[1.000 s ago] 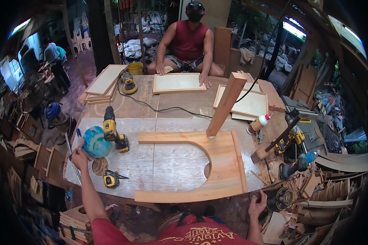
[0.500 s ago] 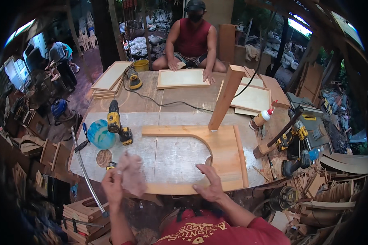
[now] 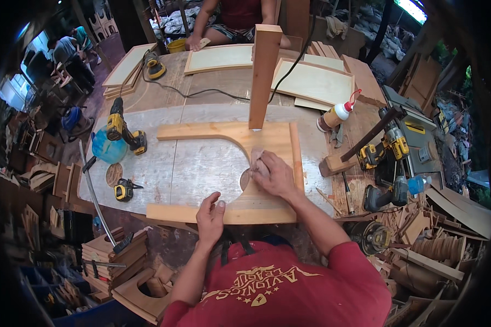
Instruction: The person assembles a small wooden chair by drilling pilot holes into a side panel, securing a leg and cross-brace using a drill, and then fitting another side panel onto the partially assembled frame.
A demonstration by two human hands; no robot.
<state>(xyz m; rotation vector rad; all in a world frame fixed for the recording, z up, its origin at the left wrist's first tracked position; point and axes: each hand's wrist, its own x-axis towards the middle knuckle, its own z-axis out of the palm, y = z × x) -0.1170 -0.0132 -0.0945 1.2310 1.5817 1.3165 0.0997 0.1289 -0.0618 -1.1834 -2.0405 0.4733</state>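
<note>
A U-shaped wooden piece (image 3: 275,140) lies flat on the table, its curved cutout facing left. One square wooden post (image 3: 261,82) stands upright from its far side, and a rounded strip runs along its right edge. My right hand (image 3: 280,177) is closed on a crumpled pinkish cloth (image 3: 256,159), pressing it to the wood at the inner curve. At the near arm of the piece, my left hand (image 3: 209,219) is open, thumb and fingers apart, holding nothing; whether it touches the wood I cannot tell.
A yellow drill (image 3: 124,131), a blue bowl (image 3: 108,146) and a tape measure (image 3: 124,190) are to the left. Rightward stand a glue bottle (image 3: 335,116) and more drills (image 3: 384,147). A corded sander (image 3: 155,66) and framed panels (image 3: 313,82) lie farther back. Another person (image 3: 240,16) sits opposite.
The cloth has passed from my left hand to my right, which now holds it against the inner curve. My left hand has moved rightward. The view has tilted down.
</note>
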